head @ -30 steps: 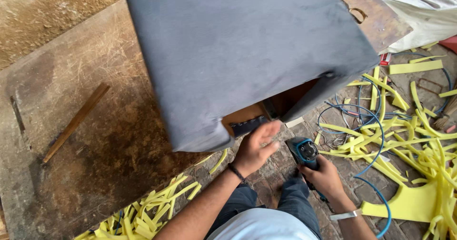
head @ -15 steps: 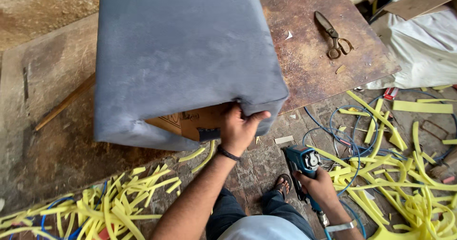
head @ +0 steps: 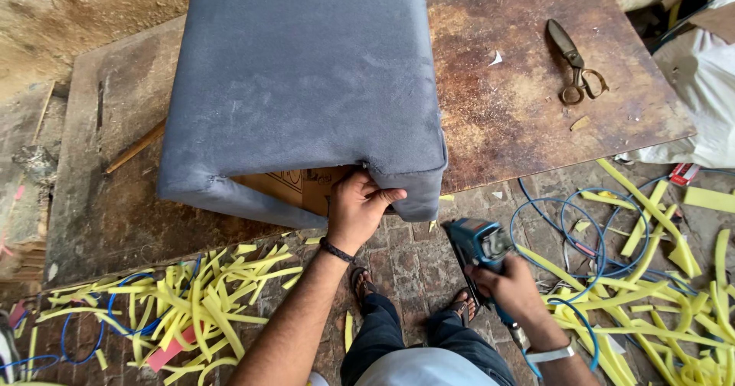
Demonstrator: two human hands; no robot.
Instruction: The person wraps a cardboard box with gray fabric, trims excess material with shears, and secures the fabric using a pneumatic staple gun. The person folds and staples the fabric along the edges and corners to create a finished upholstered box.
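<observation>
left hand (head: 357,206) gripping grey cushion (head: 306,87) edge, right hand (head: 509,286) holding stapler (head: 478,244)

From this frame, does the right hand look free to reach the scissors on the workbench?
Probably not as things stand: the right hand is wrapped around a blue power tool down near the floor, while the scissors lie in the open on the far side of the workbench.

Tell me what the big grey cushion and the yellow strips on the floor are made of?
The grey cushion looks covered in soft, velvety fabric: matte, with faint brushed marks, pulled over a cardboard-like panel where the left hand grips it. The yellow strips look like foam offcuts: thick, bendy, dull-surfaced. Neither can be told for sure.
</observation>
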